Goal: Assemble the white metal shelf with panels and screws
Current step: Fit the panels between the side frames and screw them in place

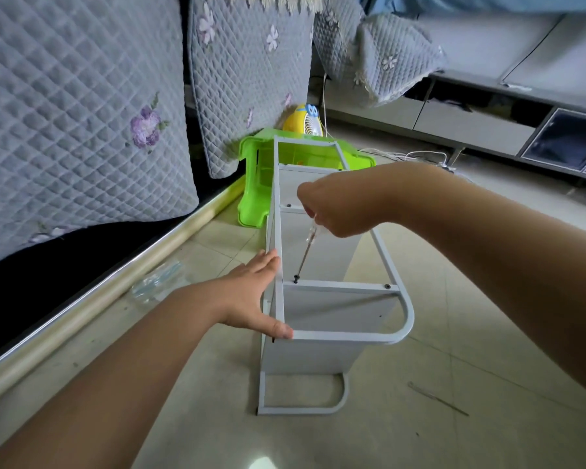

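The white metal shelf (339,335) lies on its side on the tiled floor, its frame rails and several panels joined. My left hand (251,296) presses flat against the frame's left rail, fingers straight, thumb at the near corner. My right hand (335,206) grips the clear handle of a screwdriver (305,255). The shaft slants down to a dark screw (296,277) at the left end of a cross panel. A second dark screw (387,286) sits at that panel's right end.
A green plastic stool (254,184) lies tipped behind the shelf, with a yellow fan (300,121) beyond it. A quilted sofa (82,130) runs along the left. A clear plastic bag (156,282) lies by it. A thin metal rod (437,399) rests at right. White cables (416,155) trail near a TV cabinet (487,130).
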Demonstrator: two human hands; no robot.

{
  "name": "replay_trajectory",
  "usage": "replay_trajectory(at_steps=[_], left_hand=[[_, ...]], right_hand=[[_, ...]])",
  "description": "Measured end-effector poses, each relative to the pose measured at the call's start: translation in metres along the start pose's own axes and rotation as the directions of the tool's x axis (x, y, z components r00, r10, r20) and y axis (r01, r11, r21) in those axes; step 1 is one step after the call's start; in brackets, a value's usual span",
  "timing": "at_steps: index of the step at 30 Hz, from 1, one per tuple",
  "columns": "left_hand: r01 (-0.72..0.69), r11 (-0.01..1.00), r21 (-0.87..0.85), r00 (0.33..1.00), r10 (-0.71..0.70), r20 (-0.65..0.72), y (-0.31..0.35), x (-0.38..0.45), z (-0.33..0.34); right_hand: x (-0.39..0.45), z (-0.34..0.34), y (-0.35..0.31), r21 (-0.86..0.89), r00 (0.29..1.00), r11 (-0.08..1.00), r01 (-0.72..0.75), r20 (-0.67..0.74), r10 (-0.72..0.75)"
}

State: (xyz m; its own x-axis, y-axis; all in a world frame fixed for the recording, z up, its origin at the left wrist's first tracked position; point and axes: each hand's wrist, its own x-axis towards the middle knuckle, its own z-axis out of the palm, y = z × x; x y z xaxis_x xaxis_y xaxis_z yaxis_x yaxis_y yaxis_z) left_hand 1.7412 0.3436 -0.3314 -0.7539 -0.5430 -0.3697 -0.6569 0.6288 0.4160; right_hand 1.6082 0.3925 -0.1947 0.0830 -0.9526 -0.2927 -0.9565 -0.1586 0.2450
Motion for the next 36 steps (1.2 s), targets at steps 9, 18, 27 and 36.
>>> replay_trajectory(at_steps=[9, 18, 27, 36], left_hand=[[-0.044, 0.996, -0.078, 0.997, 0.040, -0.064, -0.005, -0.002, 0.007], [-0.028, 0.996, -0.086, 0.998, 0.023, -0.054, -0.005, -0.004, 0.010], [-0.035, 0.995, -0.097, 0.998, 0.030, -0.058, -0.006, -0.005, 0.011], [-0.032, 0.996, -0.086, 0.998, 0.026, -0.065, -0.006, -0.005, 0.009]], right_hand=[[0.006, 0.005, 0.009, -0.055, 0.996, 0.998, -0.025, -0.089, 0.020], [-0.003, 0.019, 0.001, 0.139, 0.993, 0.985, -0.100, -0.046, 0.107], [-0.012, 0.010, 0.007, 0.161, 0.999, 0.987, 0.021, -0.042, -0.014], [-0.007, 0.006, 0.005, 0.002, 0.992, 1.000, 0.003, -0.129, -0.003]])
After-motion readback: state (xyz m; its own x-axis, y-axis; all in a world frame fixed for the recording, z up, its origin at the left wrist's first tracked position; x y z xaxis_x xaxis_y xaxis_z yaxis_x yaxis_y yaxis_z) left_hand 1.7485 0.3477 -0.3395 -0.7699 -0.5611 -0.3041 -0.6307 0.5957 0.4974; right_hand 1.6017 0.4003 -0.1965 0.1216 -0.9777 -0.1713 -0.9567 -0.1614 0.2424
